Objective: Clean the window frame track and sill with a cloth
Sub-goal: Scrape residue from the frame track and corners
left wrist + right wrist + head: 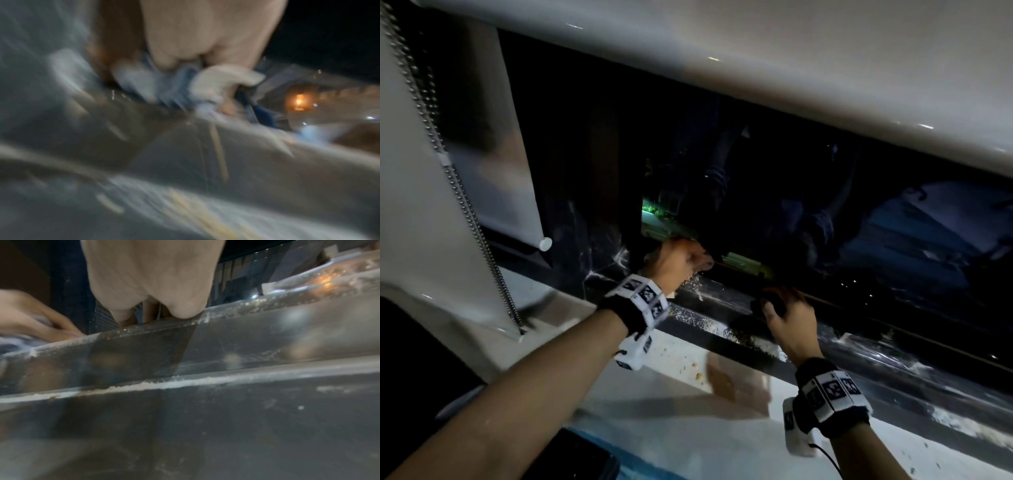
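Night pressed black against the glass (808, 212), and the window frame track (722, 310) ran dusty and dark across the view below it. Down at the grip: my left hand (678, 265) was bunched round the cloth (174, 91), fingers curled tight on the blue-and-white wad and driving it into the left end of the track. That view was smeared, so I could not tell which fingers did the pinching, only that the cloth was balled under the knuckles and touching the channel. I held it wadded and not flat, I judge, so that a firm edge could get down into the groove where the grit sat.

My right hand (789, 317) was further along the same frame, fingers hooked over the raised rail (226, 316) with the tips dropping behind it, gripping no cloth. It looked like a brace, steadying me while the other hand scrubbed.

Outward from there: pale crumbs lined the ledge (144, 385) below that rail, and more speckled grit (698, 320) lay between my two wrists, so the track was far from done. On the white sill (671, 387) a few crumbs had landed near the frame's edge, waiting for their own pass. Off to the left hung the roller blind (493, 144) and its bead chain (462, 205), well clear of the work.
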Demonstrator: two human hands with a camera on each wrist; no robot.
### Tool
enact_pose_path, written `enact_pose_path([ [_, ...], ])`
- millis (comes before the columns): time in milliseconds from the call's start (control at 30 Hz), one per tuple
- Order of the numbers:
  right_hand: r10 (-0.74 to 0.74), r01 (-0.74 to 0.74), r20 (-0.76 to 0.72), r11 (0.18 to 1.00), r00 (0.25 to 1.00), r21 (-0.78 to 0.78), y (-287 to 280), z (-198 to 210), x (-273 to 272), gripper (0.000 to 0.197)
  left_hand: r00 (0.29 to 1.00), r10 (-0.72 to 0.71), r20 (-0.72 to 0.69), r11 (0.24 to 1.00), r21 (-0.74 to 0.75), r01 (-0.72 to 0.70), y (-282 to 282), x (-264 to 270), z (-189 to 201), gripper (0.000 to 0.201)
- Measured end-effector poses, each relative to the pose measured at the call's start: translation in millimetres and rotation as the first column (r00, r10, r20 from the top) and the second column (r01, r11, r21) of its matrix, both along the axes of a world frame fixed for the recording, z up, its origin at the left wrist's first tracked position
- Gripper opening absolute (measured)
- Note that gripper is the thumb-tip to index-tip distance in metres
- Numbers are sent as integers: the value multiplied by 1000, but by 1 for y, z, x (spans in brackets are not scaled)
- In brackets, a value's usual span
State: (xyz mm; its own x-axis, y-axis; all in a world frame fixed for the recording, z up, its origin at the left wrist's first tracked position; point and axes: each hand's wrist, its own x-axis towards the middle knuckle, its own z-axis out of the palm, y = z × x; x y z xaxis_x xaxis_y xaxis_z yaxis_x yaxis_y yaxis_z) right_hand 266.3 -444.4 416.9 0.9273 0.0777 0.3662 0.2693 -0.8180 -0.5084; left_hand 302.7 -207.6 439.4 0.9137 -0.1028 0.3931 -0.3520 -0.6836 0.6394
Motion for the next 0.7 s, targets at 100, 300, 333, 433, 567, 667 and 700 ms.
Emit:
enact_pose_path([
  [100, -3, 3, -14, 1000, 1000, 24, -1, 0, -2, 20, 999, 35, 36, 998, -63, -33, 26, 5, 11, 14],
  [300, -20, 21, -19, 999, 1000, 37, 0, 0, 1, 21, 979, 202, -20, 975, -95, -203, 29, 25, -15, 15],
  [333, -22, 22, -15, 999, 1000, 33, 1, 0, 1, 21, 972, 232, -45, 972, -15, -233, 20, 25, -21, 15],
  [433, -29, 29, -19, 999, 999, 32, 1, -1, 0, 20, 961, 268, -73, 962, 63, -264, 8, 21, -20, 16],
  [567, -15, 15, -12, 1000, 1000, 27, -1, -1, 0, 24, 987, -150, -55, 985, -96, 145, 18, 12, -9, 27],
  [667, -15, 15, -23, 1000, 1000, 19, -1, -1, -1, 25, 993, -105, -45, 990, -96, 100, 36, 14, -2, 41],
  [700, -10, 10, -16, 1000, 1000, 16, -2, -1, -1, 27, 999, -33, 25, 997, -63, 34, 41, 18, -3, 39],
])
